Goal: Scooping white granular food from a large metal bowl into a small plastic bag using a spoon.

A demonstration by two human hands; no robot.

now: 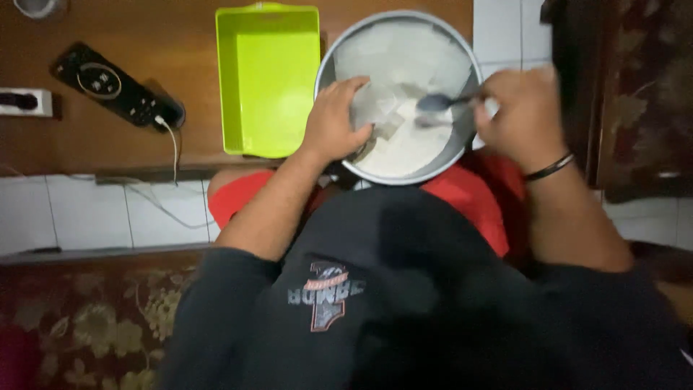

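- Head view: the person sits with a round grey metal pan (462, 141) at the knees, its far rim over the edge of the brown wooden worktop (108, 137).
- The pan holds a pale white slab, cut into blocks (404, 148).
- Left hand (336, 119) reaches over the near-left rim; its grip is closed on one white block (375, 108), thumb and fingers curled round it, the piece lifted slightly off the slab.
- Right hand (523, 115) sits at the right rim, grip closed on the handle of a metal spoon (437, 102). The spoon bowl lies over the slab, just beside the held block.
- A dark band (550, 167) circles the right wrist.
- On the worktop, just left of the pan: a bright green rectangular plastic tray (268, 79).
- Further left: a black remote control (108, 83), and a white cable (175, 148) running off the worktop edge.
- The person wears red shorts (476, 198) and a dark shirt.
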